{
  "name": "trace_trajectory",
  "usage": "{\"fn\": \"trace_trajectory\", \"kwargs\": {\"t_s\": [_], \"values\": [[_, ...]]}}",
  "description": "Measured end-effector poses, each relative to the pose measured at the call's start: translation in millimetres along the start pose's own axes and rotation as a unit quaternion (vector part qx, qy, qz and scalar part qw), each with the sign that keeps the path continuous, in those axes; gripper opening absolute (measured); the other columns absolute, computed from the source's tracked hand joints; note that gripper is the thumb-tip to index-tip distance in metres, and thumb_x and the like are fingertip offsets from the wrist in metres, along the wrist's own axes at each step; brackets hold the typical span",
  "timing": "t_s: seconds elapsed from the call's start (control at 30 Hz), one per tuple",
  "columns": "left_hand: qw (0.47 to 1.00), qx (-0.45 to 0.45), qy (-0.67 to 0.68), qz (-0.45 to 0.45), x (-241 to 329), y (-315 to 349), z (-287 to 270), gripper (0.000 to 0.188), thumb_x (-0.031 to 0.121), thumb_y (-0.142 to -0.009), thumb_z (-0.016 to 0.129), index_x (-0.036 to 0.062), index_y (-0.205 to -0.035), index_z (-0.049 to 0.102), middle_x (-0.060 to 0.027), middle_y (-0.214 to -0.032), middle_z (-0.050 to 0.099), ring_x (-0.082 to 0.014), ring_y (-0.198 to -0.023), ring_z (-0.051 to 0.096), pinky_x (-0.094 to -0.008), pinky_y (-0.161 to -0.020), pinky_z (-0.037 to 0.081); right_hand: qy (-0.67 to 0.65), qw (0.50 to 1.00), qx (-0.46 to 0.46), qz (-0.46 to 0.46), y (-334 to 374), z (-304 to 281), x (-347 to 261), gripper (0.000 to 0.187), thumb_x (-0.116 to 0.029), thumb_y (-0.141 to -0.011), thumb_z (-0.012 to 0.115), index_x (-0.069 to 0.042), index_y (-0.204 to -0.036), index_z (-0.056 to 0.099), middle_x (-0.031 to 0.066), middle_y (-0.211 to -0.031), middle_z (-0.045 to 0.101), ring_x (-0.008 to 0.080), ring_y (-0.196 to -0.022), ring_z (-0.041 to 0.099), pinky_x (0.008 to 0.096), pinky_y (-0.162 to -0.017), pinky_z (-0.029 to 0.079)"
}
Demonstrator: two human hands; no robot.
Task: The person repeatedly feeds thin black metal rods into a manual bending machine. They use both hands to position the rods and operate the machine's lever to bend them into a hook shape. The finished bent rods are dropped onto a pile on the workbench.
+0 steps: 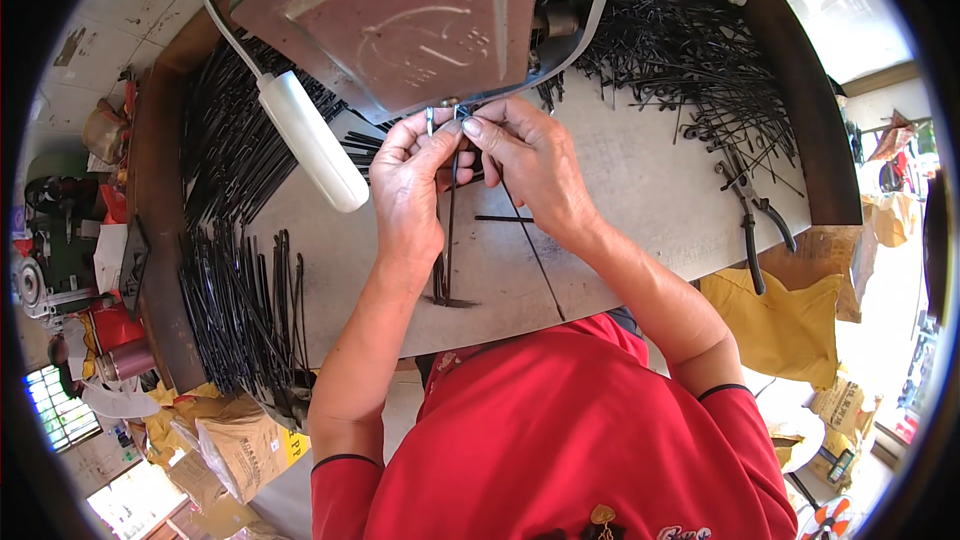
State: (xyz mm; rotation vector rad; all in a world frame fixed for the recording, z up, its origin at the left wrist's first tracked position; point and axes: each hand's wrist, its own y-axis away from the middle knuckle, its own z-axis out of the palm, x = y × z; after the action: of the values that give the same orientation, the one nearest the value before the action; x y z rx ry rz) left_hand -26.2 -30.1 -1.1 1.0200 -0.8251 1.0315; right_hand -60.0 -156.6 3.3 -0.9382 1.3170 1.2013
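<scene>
I am looking down past a red shirt (560,430) to two bare forearms, which are reaching across a pale tabletop (345,310). A slanting black rod (535,255) is running up from near the table's near edge into the right hand (535,160), whose thumb and forefinger are pinching together on it. Just beside it, the left hand (412,175) is clamping a straighter dark rod (452,210) between thumb and fingers; the gripped ends are too small for me to make out. Bundled black rods (235,310) are lying at the left, and pliers (748,210) are resting well apart on the right. Beyond the fingertips, a reddish machine (400,30) is standing over the table, a white bar (315,145) is hanging beside it, and tangled rods (690,55) are heaping up at the far right.
</scene>
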Motion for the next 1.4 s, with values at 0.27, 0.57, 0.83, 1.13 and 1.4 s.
{"fn": "trace_trajectory", "kwargs": {"t_s": [0.27,0.57,0.83,1.13,1.4], "values": [[0.998,0.016,0.053,-0.012,-6,2,2,0.019,0.010,-0.087,0.066,0.0028,-0.104,0.059,-0.0018,-0.081,0.064,-0.0067,-0.063,0.058,-0.0188,-0.057,0.046,-0.107,0.994,-0.021,0.006,-4,1,9,0.015,-0.011,-0.093,0.053,0.002,-0.094,0.060,0.0036,-0.065,0.058,0.0053,-0.051,0.048,0.0194,-0.036,0.032],[0.998,0.011,0.053,-0.018,-5,1,0,0.019,0.008,-0.086,0.066,0.0035,-0.103,0.060,-0.0013,-0.081,0.064,-0.0068,-0.065,0.060,-0.0191,-0.057,0.048,-0.153,0.987,-0.037,0.029,-5,-1,7,0.017,-0.013,-0.093,0.054,0.003,-0.095,0.060,0.0050,-0.067,0.058,0.0053,-0.050,0.048,0.0187,-0.035,0.030],[0.998,-0.004,0.061,0.001,-9,0,-2,0.019,0.008,-0.086,0.065,0.0036,-0.104,0.061,-0.0019,-0.081,0.065,-0.0079,-0.064,0.060,-0.0198,-0.057,0.048,-0.155,0.986,-0.043,0.033,-5,-2,5,0.018,-0.015,-0.092,0.056,0.002,-0.095,0.060,0.0046,-0.066,0.058,0.0054,-0.049,0.048,0.0182,-0.036,0.030],[0.995,-0.024,-0.078,-0.063,16,-13,-10,0.015,0.007,-0.083,0.066,0.0030,-0.097,0.063,-0.0048,-0.078,0.064,-0.0123,-0.062,0.061,-0.0247,-0.058,0.052,0.097,0.988,-0.114,0.041,-29,-24,-3,0.021,-0.020,-0.088,0.059,-0.001,-0.093,0.067,0.0040,-0.056,0.057,0.0073,-0.043,0.046,0.0233,-0.036,0.032],[0.999,-0.006,-0.047,-0.022,-6,18,-11,0.017,0.009,-0.084,0.065,0.0037,-0.092,0.051,-0.0038,-0.075,0.059,-0.0119,-0.067,0.058,-0.0259,-0.065,0.048,0.037,0.988,-0.079,0.124,13,-26,-2,0.033,-0.031,-0.092,0.057,0.001,-0.102,0.060,0.0027,-0.058,0.055,0.0075,-0.042,0.044,0.0234,-0.036,0.032]]}}
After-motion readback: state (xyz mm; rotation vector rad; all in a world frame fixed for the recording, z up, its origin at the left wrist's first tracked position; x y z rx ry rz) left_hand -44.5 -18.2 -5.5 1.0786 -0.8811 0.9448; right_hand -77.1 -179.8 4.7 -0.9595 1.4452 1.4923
